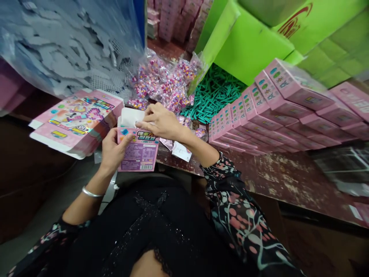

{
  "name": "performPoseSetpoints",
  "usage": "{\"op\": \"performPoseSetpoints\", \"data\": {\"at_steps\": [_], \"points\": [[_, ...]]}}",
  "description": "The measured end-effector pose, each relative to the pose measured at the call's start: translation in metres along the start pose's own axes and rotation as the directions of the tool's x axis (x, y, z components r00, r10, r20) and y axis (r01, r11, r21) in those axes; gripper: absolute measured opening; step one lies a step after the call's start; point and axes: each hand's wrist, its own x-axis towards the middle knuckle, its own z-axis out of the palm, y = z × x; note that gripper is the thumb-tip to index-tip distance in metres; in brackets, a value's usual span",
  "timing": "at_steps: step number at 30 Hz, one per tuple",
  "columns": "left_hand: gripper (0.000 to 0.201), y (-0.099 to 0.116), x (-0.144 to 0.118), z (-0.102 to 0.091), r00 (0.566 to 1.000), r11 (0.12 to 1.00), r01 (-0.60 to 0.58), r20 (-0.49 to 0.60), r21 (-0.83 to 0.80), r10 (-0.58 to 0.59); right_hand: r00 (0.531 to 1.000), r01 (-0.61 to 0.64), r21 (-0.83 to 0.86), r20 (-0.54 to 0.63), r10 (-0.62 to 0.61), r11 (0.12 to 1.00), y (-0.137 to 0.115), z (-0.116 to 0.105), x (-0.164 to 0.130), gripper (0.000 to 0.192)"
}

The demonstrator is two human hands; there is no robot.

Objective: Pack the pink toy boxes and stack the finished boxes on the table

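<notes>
steady pink carton (137, 157) in clasped left hand (112, 150); work right hand (162, 121), fingers bent, gently at white flap (130, 116), any held item indiscernible

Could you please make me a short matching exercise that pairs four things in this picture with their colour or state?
Column one:
1. left hand
2. sticks
3. bangle
4. bead packets

Column two:
A. silver-coloured
B. clear, with multicoloured contents
C. holding an open pink box
D. teal, in a loose pile

Pairs: 1-C; 2-D; 3-A; 4-B
</notes>
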Motion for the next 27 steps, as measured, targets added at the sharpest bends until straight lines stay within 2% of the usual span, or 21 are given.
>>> {"op": "performPoseSetpoints", "data": {"at_steps": [4, 7, 9, 11, 12, 13, 15, 16, 18, 21, 24, 27], "points": [[0.071, -0.002, -0.009, 0.015, 0.999, 1.0, 0.019, 0.043, -0.003, -0.019, 0.983, 0.035, 0.001, 0.182, -0.034, 0.999, 0.003, -0.005, 0.0, 0.069], [0.074, -0.003, -0.012, 0.025, 0.996, 1.0, 0.01, 0.094, -0.017, -0.008, 0.939, 0.092, 0.144, 0.317, -0.134, 0.985, 0.004, -0.001, 0.0, 0.062], [0.078, -0.004, -0.013, 0.027, 0.993, 1.0, 0.014, 0.12, -0.024, -0.011, 0.925, 0.09, 0.229, 0.341, -0.166, 0.969, 0.005, 0.0, -0.007, 0.051], [0.085, -0.007, -0.013, 0.025, 0.995, 0.998, 0.014, 0.095, -0.063, -0.008, 0.971, 0.031, 0.227, 0.223, -0.083, 0.973, 0.008, -0.001, -0.021, 0.043], [0.089, -0.01, -0.014, 0.023, 0.997, 0.995, 0.009, 0.072, -0.096, -0.002, 0.995, -0.015, 0.213, 0.104, -0.008, 0.977, 0.01, -0.001, -0.031, 0.044], [0.095, -0.012, -0.016, 0.021, 0.999, 0.992, 0.003, 0.049, -0.126, 0.003, 0.997, -0.066, 0.208, -0.035, 0.074, 0.976, 0.014, 0.001, -0.043, 0.045], [0.106, -0.018, -0.022, 0.018, 0.999, 0.989, 0.005, 0.034, -0.151, 0.0, 0.948, -0.147, 0.267, -0.236, 0.213, 0.952, 0.021, 0.013, -0.068, 0.05], [0.109, -0.022, -0.025, 0.018, 0.999, 0.989, 0.011, 0.041, -0.148, -0.005, 0.925, -0.174, 0.33, -0.268, 0.269, 0.928, 0.024, 0.024, -0.081, 0.055], [0.11, -0.031, -0.031, 0.02, 0.999, 0.99, 0.009, 0.049, -0.142, -0.002, 0.903, -0.211, 0.486, -0.235, 0.36, 0.848, 0.026, 0.054, -0.105, 0.072], [0.094, -0.045, -0.035, 0.024, 0.998, 0.987, -0.04, 0.043, -0.153, 0.047, 0.858, -0.231, 0.699, -0.182, 0.481, 0.676, 0.018, 0.104, -0.125, 0.092], [0.069, -0.055, -0.029, 0.021, 0.988, 0.983, -0.134, 0.057, -0.128, 0.142, 0.788, -0.168, 0.787, -0.254, 0.56, 0.594, 0.005, 0.133, -0.128, 0.077], [0.069, -0.055, -0.017, 0.017, 0.972, 0.965, -0.231, 0.019, -0.122, 0.235, 0.75, -0.083, 0.793, -0.349, 0.562, 0.603, -0.004, 0.136, -0.118, 0.065]]}}
